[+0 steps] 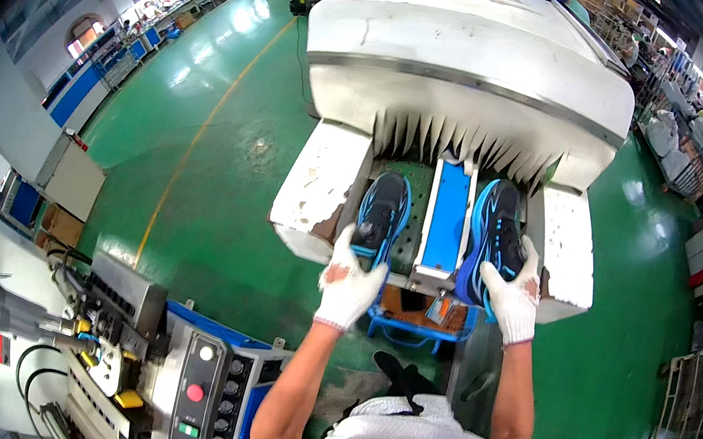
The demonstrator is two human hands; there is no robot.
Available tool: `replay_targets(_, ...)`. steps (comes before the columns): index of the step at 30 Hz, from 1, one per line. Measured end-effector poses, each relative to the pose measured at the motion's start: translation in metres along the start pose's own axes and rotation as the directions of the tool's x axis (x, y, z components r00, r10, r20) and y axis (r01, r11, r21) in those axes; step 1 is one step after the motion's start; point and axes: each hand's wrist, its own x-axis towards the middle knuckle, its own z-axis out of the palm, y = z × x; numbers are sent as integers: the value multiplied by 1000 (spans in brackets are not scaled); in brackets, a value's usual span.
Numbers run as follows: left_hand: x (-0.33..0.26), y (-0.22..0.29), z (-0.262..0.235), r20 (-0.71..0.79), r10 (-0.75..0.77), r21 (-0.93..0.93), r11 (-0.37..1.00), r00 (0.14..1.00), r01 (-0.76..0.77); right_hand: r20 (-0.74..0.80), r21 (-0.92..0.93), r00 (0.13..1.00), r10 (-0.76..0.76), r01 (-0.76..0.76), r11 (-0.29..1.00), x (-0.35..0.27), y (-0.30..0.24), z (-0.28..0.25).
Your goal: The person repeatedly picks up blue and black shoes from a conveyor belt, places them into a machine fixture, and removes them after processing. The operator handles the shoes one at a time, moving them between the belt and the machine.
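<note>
Two black and blue sports shoes are at the mouth of a white tunnel machine (473, 40), toes toward its strip curtain (459, 140). My left hand (352, 284), in a white knitted glove with a brownish stain, grips the heel of the left shoe (385, 211). The right shoe (499, 230) has my gloved right hand (514, 296) around its heel, thumb on the near side. Between the shoes runs a blue-topped divider (448, 214). Under the left shoe lies a green perforated bed (409, 227). The palms hide parts of both heels.
White side ledges (320, 184) with chipped paint flank the opening. Below it stands a blue-framed stool or cart (418, 324). A control panel with buttons (201, 386) and machinery are at lower left. A wire cage trolley (692, 131) holds white sacks at far right.
</note>
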Motion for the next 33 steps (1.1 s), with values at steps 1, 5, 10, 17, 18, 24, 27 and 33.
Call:
replay_targets(1,39,-6,28,-18,40,82,996,999,-38,1,-58,1000,31,-31,998,32,9,9)
replay_targets(5,168,10,78,38,118,162,979,992,-123,43,-326,995,91,-72,943,170,31,59)
replay_targets(10,166,-24,70,-228,310,8,949,923,-316,-121,-372,946,-301,238,897,168,-24,103)
replay_targets(17,-185,-171,-23,-89,-518,-46,855,851,516,872,375,383,-305,-120,919,-91,-24,225)
replay_targets(18,-257,-203,-41,-112,-705,-76,708,700,702,968,244,84,-235,-129,961,-128,0,260)
replay_targets(24,-729,-194,-71,-702,-593,-551,100,-395,829,928,244,-345,-142,273,931,-298,8,303)
replay_targets(27,-875,-174,-14,-700,-221,-670,-124,-679,732,906,357,-409,-106,606,711,-336,11,310)
replay_targets(33,-1035,-224,52,-596,-330,-689,-258,-732,677,932,356,-359,-55,875,327,-355,34,310)
